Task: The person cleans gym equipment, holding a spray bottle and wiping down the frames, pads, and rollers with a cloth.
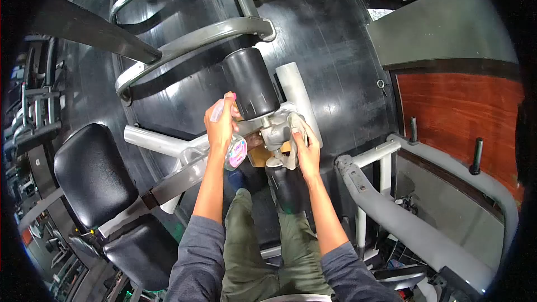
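Observation:
My left hand (222, 118) is wrapped round the neck of a clear spray bottle (236, 152) with a pink and blue label. Its pink nozzle shows by my fingers, near a black foam roller (251, 83). In my right hand (306, 150) is a pale cloth (295, 124), pressed against the grey metal joint (275, 133) of a gym machine. A second black roller (288, 189) sits below that joint, close to my right wrist. Part of the joint is hidden behind the cloth.
A black padded seat and backrest (95, 174) stand at the left. Grey tube frames (190, 42) cross the black floor (330, 33) ahead. At the right is another machine's grey frame (403, 218), before a reddish wood panel (458, 128).

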Motion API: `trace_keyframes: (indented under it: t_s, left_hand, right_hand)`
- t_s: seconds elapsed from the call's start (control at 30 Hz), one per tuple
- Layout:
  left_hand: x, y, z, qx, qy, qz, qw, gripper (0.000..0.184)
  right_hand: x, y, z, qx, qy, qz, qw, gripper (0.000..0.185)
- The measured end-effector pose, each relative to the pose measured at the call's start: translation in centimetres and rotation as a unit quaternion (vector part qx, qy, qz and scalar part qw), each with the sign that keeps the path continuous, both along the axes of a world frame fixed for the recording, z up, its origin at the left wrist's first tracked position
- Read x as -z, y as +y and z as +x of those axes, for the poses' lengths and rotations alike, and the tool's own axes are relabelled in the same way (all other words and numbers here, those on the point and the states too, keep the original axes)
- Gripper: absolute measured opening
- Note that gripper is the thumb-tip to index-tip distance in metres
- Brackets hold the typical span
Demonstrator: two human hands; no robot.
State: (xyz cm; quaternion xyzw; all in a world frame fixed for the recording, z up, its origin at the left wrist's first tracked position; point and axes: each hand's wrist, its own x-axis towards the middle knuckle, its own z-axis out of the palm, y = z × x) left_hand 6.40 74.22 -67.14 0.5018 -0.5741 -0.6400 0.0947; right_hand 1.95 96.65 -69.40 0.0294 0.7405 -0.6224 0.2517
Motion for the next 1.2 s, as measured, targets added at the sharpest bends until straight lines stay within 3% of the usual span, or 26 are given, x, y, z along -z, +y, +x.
trace_keyframes:
  t_s: [0.3, 0.43, 0.53, 0.67, 0.73, 0.83, 0.97, 1.1, 1.2]
  left_hand:
    - [1.0, 0.6, 1.2, -0.014, -0.031, 0.049, 0.998, 0.046]
    - [0.0, 0.8, 0.4, -0.028, -0.002, 0.037, 0.999, 0.037]
    - [0.1, -0.1, 0.0, -0.013, -0.006, 0.014, 1.0, 0.029]
    - [1.3, -2.0, -0.3, 0.004, -0.036, -0.02, 0.999, 0.023]
    - [2.1, -2.8, -0.7, 0.013, -0.051, -0.032, 0.998, 0.023]
    - [3.1, -4.2, -1.2, 0.02, -0.063, -0.041, 0.997, 0.027]
    - [3.7, -5.5, -2.6, 0.038, -0.118, -0.044, 0.991, 0.03]
    - [5.0, -5.8, -3.3, 0.071, -0.153, -0.05, 0.984, 0.032]
    - [5.5, -5.6, -3.2, 0.026, -0.101, -0.032, 0.994, 0.038]
  right_hand:
    - [-0.1, -0.3, -5.3, -0.06, 0.027, 0.023, 0.998, 0.042]
    - [-0.6, -2.8, -6.8, -0.061, 0.054, 0.036, 0.996, 0.041]
    - [-2.6, -6.9, -8.9, -0.15, 0.183, 0.072, 0.969, 0.039]
    - [-1.4, -13.3, -11.0, -0.229, 0.236, 0.131, 0.935, 0.039]
    - [0.1, -15.3, -11.2, -0.269, 0.306, 0.23, 0.884, 0.041]
    - [0.7, -13.5, -10.3, -0.309, 0.335, 0.252, 0.854, 0.044]
    - [-0.4, -7.5, -6.6, -0.409, 0.291, 0.266, 0.823, 0.046]
    - [-1.3, -9.4, -8.2, -0.429, 0.291, 0.283, 0.807, 0.047]
    - [-0.3, -14.7, -11.6, -0.36, 0.34, 0.28, 0.822, 0.043]
